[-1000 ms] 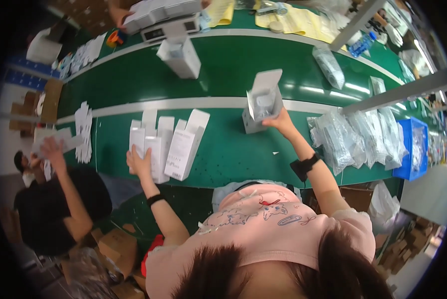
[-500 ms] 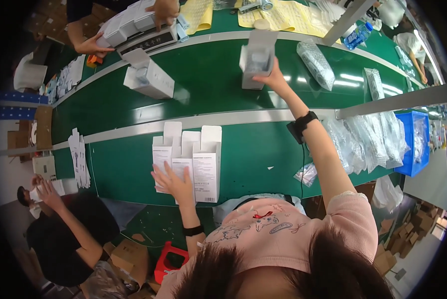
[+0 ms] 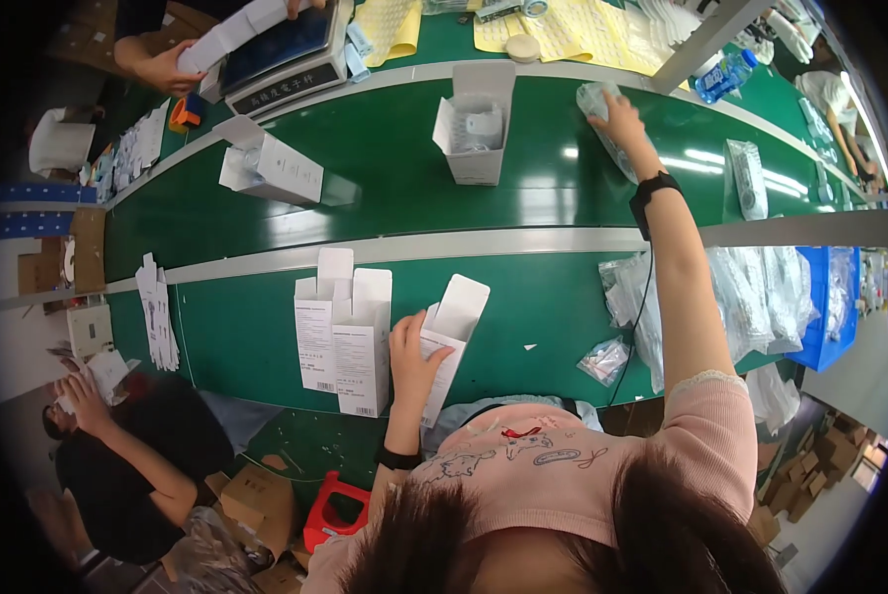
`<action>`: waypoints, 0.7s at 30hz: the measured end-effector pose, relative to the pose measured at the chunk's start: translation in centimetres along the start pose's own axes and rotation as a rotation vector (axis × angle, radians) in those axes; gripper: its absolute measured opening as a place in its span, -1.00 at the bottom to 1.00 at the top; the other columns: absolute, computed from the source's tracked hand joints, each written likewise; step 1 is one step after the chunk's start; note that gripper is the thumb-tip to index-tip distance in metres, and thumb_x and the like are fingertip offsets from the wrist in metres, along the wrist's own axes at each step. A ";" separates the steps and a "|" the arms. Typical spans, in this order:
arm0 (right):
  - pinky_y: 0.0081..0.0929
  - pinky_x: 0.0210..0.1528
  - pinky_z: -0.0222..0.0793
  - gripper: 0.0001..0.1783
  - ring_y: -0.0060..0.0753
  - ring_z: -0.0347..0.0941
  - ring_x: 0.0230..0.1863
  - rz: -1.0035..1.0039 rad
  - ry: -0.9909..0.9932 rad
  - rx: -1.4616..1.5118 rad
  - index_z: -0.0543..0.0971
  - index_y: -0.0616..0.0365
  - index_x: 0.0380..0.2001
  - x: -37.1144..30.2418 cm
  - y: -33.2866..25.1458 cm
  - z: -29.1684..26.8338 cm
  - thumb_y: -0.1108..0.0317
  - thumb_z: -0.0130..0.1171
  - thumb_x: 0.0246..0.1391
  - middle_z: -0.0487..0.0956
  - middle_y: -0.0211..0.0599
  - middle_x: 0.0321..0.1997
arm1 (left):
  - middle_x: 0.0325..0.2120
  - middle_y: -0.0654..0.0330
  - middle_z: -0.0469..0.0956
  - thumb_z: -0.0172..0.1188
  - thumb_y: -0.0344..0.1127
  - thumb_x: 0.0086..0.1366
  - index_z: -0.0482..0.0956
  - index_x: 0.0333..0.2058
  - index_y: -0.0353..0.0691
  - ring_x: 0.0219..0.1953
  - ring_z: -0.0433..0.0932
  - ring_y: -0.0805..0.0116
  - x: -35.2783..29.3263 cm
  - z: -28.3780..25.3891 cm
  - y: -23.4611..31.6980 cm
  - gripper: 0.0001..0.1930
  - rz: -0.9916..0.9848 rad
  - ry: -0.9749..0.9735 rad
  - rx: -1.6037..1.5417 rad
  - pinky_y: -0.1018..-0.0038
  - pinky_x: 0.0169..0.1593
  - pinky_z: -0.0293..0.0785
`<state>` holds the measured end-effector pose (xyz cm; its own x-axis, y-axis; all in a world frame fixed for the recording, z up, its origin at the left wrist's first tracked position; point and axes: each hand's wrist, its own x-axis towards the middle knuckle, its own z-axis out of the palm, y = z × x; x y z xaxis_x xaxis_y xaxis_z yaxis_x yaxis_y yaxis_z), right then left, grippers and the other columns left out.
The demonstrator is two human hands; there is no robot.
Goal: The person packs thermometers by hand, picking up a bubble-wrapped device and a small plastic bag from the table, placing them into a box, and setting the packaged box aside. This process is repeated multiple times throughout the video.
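Note:
My left hand (image 3: 416, 358) is closed around a tilted white carton (image 3: 454, 342) with its top flap raised. To the left of it, two more white cartons (image 3: 345, 342) stand with their flaps up on the near green table. Out on the far green surface, my right hand (image 3: 619, 121) is on a clear bubble-wrapped packet (image 3: 602, 104), fingers curled over it. An open white carton (image 3: 476, 134) with a wrapped item inside stands to the left of that hand. Farther left is another open, filled white carton (image 3: 271, 170).
Clear plastic-wrapped packets (image 3: 736, 292) lie at the right beside a blue bin (image 3: 828, 312). Another wrapped packet (image 3: 748, 178) rests on the far surface. A metal rail (image 3: 414, 247) divides the surfaces. One co-worker's hand (image 3: 167, 67) holds white boxes near a scale (image 3: 286, 84); another person sits at left.
My right hand has left the open carton and moved right onto the bubble-wrapped packet. My left hand has taken one near carton and tilted it rightward. Both far cartons have shifted left.

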<state>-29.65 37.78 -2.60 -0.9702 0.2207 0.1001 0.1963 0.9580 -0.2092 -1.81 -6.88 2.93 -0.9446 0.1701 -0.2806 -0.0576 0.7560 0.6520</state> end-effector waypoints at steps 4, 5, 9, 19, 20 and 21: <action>-0.08 -0.13 0.31 -0.09 0.10 0.34 -0.14 0.002 -0.157 -0.114 0.01 -0.39 0.18 -0.9 -1.6 0.5 0.22 0.25 -0.26 0.36 -0.03 -0.06 | 0.08 -0.03 0.14 0.24 -0.30 -0.03 0.11 0.11 -0.22 0.10 0.12 0.02 0.5 0.1 -0.1 -0.28 -0.030 0.022 -0.035 0.31 0.12 0.07; -0.10 -0.14 0.32 -0.07 0.10 0.36 -0.15 -0.012 -0.147 -0.198 -0.02 -0.40 0.18 -1.5 -2.2 -0.1 0.22 0.25 -0.27 0.36 -0.03 -0.06 | 0.07 -0.03 0.15 0.24 -0.33 -0.04 0.11 0.11 -0.22 0.09 0.14 0.04 0.5 0.5 -0.9 -0.28 0.018 -0.007 0.039 0.31 0.11 0.10; -0.16 -0.14 0.34 -0.10 0.08 0.37 -0.15 -0.139 -0.325 -0.037 0.02 -0.32 0.17 -3.8 -5.8 -4.4 0.28 0.24 -0.27 0.36 -0.02 -0.07 | 0.05 -0.03 0.17 0.27 -0.35 -0.08 0.08 0.13 -0.17 0.06 0.17 0.02 0.6 0.1 -1.1 -0.22 -0.047 -0.174 -0.370 0.29 0.08 0.14; -0.43 -0.20 0.36 -0.46 -0.33 0.43 -0.23 -0.166 -0.049 1.366 0.24 0.11 -0.03 -17.7 -10.8 -16.9 0.35 0.17 -0.12 0.42 -0.23 -0.18 | 0.01 0.00 0.22 0.34 -0.33 -0.14 0.06 0.11 -0.14 0.03 0.27 0.17 -1.0 -3.4 6.0 -0.17 0.451 0.084 -0.219 0.32 0.00 0.27; -0.45 -0.20 0.36 -0.49 -0.37 0.42 -0.23 -0.091 0.027 1.627 0.24 0.13 -0.04 -19.6 -11.8 -18.0 0.35 0.15 -0.09 0.42 -0.26 -0.17 | -0.01 0.01 0.23 0.35 -0.33 -0.16 0.08 0.09 -0.15 0.00 0.29 0.13 -1.3 -3.4 6.6 -0.18 0.475 0.115 -0.208 0.33 -0.02 0.28; -0.48 -0.20 0.35 -0.52 -0.41 0.42 -0.24 -0.009 0.116 1.882 0.25 0.14 -0.06 -21.1 -12.5 -18.6 0.36 0.14 -0.07 0.42 -0.30 -0.17 | -0.03 0.01 0.24 0.37 -0.32 -0.19 0.10 0.06 -0.17 -0.04 0.30 0.09 -1.3 -3.0 7.4 -0.18 0.503 0.144 -0.198 0.34 -0.05 0.30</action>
<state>-8.96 24.52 16.03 -0.9412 0.3045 0.1464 -0.2770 -0.4470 -0.8506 -1.96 -3.43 10.27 -0.9051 0.3806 0.1894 0.3653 0.4684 0.8044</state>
